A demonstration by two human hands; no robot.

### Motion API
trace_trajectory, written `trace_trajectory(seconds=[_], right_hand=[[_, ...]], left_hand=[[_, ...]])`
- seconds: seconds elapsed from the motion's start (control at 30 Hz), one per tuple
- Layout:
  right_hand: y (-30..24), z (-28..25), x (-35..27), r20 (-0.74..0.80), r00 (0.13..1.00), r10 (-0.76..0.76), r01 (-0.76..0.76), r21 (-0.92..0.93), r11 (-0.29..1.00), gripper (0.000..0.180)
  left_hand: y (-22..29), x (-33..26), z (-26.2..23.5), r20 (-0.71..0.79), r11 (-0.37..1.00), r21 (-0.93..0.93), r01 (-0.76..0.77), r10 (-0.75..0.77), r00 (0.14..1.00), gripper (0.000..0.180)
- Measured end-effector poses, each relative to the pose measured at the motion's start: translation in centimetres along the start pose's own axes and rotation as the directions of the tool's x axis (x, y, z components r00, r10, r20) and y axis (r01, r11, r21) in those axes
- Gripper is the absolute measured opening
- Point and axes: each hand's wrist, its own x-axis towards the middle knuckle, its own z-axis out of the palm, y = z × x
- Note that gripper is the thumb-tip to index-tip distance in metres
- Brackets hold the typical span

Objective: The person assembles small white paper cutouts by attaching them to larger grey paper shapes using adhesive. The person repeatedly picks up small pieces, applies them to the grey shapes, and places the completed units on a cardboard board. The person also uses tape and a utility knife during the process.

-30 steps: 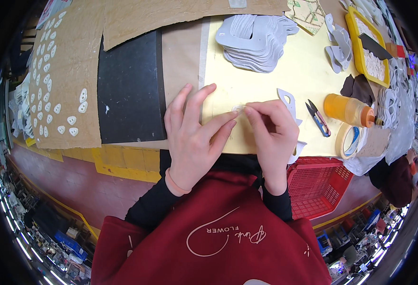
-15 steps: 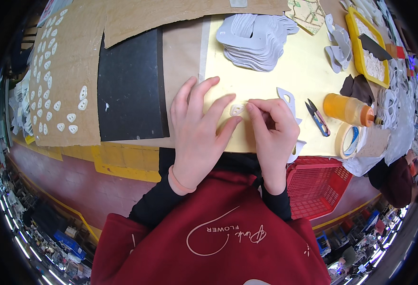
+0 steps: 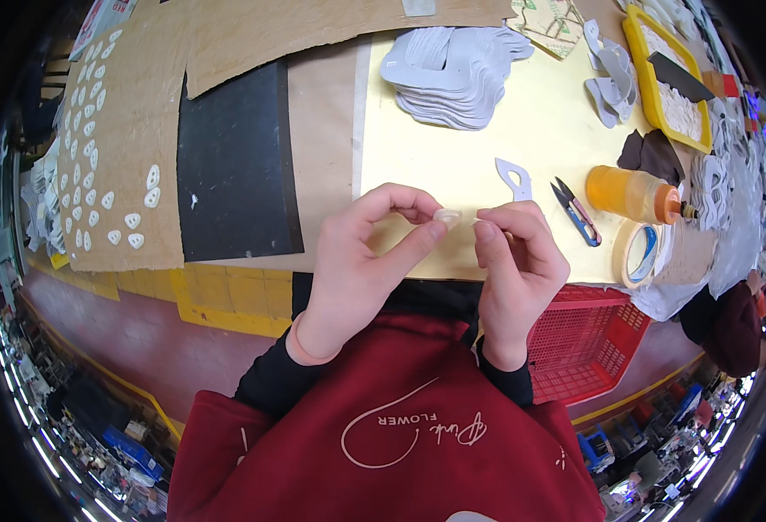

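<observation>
So the left hand point(image 3: 357, 257) had its thumb and index fingers pinched on a small white piece point(image 3: 446, 215), up over the front edge of the surface point(image 3: 487, 152); the right hand point(image 3: 520, 274) had its fingers closed just beside it, maybe on a tiny scrap, couldn't tell; looked to me like the step in hand was fiddly work on that one piece, and the next move called for a steady pinch; left to right, there was brown cardboard point(image 3: 148, 104) dotted with more white pieces point(image 3: 152, 177), a black mat point(image 3: 235, 174), a stack of grey cutouts point(image 3: 466, 103), snips, an orange bottle point(image 3: 622, 191), and a yellow tray point(image 3: 647, 91); room-wise, reddish floor point(image 3: 139, 317) on the left, a red basket point(image 3: 572, 339) below the surface on the right, and somebody's dark red clothing point(image 3: 731, 331) past it.
</observation>
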Motion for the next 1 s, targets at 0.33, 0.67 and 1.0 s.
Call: trace_trajectory(seconds=[0.33, 0.67, 1.0], right_hand=[[0.1, 0.2, -0.5, -0.019, 1.000, 0.003, -0.002, 0.028, 1.000, 0.008], [-1.6, -2.4, -0.1, 0.190, 0.914, 0.358, -0.366, 0.006, 0.931, 0.006], [-4.0, -2.4, 0.3, 0.164, 0.984, 0.067, -0.067, -0.008, 0.998, 0.016]], left_hand=[[0.9, -0.6, 0.4, 0.109, 0.929, -0.276, 0.247, -0.225, 0.968, 0.014], [0.6, -0.2, -0.7, 0.246, 0.752, -0.581, 0.312, -0.204, 0.948, 0.014], [2.3, -0.5, 0.2, 0.135, 0.989, -0.140, -0.048, 0.067, 0.989, 0.053]])
